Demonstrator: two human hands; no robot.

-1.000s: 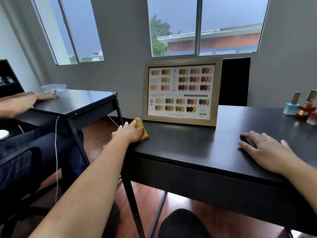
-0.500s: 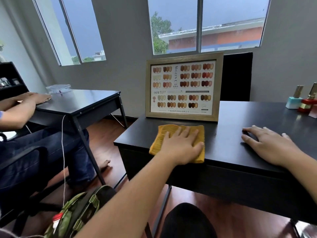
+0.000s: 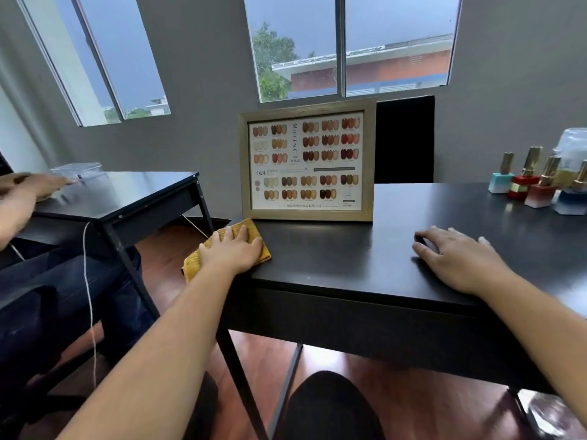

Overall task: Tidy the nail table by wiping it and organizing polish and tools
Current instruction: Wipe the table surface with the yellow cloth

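Observation:
My left hand [image 3: 233, 249] presses flat on a yellow cloth [image 3: 194, 264] at the left corner of the black nail table [image 3: 365, 268]; part of the cloth hangs past the edge. My right hand [image 3: 457, 257] rests palm down on the tabletop, fingers spread, holding nothing. A framed nail colour chart [image 3: 306, 161] stands upright just behind the cloth. Several nail polish bottles [image 3: 536, 185] with gold caps are grouped at the far right of the table.
Another person's hands [image 3: 28, 188] rest on a second black desk [image 3: 127, 198] to the left, near a clear plastic box [image 3: 76, 173]. A white cable [image 3: 89, 300] hangs from that desk. A black chair back [image 3: 405, 139] stands behind the table. My knee [image 3: 327, 408] is below.
My left hand swept the cloth from the left corner toward the middle front of the table, then back to the left corner. My right hand stayed put.

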